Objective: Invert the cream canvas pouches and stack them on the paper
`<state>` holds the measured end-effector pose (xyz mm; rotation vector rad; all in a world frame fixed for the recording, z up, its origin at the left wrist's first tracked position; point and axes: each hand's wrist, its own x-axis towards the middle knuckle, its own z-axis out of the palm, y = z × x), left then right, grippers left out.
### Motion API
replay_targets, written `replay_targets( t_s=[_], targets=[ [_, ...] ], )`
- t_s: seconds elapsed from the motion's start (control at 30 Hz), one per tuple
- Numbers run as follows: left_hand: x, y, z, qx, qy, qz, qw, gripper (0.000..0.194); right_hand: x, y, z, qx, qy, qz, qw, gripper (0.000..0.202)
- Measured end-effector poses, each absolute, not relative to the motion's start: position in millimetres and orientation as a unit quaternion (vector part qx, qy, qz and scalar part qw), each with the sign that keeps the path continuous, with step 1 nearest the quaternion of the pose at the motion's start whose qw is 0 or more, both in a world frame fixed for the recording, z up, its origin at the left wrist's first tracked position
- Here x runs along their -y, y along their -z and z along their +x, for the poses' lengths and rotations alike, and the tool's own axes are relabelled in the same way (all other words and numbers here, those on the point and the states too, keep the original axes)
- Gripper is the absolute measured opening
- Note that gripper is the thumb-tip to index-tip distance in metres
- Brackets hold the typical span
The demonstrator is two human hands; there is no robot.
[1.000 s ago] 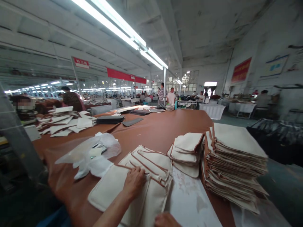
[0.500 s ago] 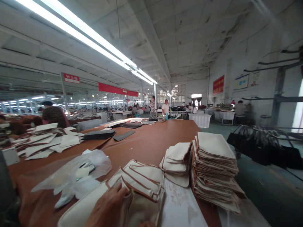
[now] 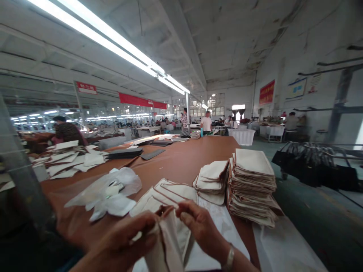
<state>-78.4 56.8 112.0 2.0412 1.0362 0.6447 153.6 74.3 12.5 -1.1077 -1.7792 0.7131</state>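
Observation:
My left hand [image 3: 124,236] is closed on a cream fabric piece with brown edging [image 3: 171,241], raised in front of me at the bottom of the view. At the top edge of the same piece, my right hand [image 3: 200,223] pinches with thumb and forefinger; a pale bracelet is on that wrist. The piece is folded or layered, and its lower end lies outside the view. Just behind the hands, several similar cream pieces [image 3: 167,190] lie overlapping on the table.
A tall stack of cream pieces [image 3: 251,185] stands right, beside a lower stack [image 3: 212,177]. Left are a clear plastic bag [image 3: 127,179] and a heap of pale cut pieces [image 3: 68,160]. Brown material [image 3: 181,162] covers the table. A metal post [image 3: 25,170] rises at the left edge.
The left hand has lifted a cream piece off the pile toward me. My right hand has come up into view and now grips its top edge. The view has shifted slightly.

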Motion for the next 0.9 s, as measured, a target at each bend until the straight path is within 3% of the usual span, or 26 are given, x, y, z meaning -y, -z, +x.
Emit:
replay_targets(
  t_s=[0.13,0.33,0.53,0.77,0.9],
  targets=[
    [-25,-85,-37,-0.328,-0.164,0.845,0.389,0.021,-29,-22,159,0.686,-0.446,-0.309,0.485,0.03],
    [-18,-58,-41,-0.324,-0.175,0.79,0.491,0.014,5,12,166,0.591,-0.582,-0.307,0.466,0.023],
    [-21,-51,-43,-0.324,-0.181,0.714,0.595,0.021,10,6,168,0.631,-0.561,-0.302,0.444,0.017],
    [-23,-46,-37,-0.334,-0.177,0.712,0.592,0.017,10,0,171,0.728,-0.411,-0.387,0.389,0.018],
    [-23,-56,-34,-0.323,-0.173,0.734,0.571,0.02,11,-4,171,0.713,-0.435,-0.395,0.383,0.024]
  ],
)
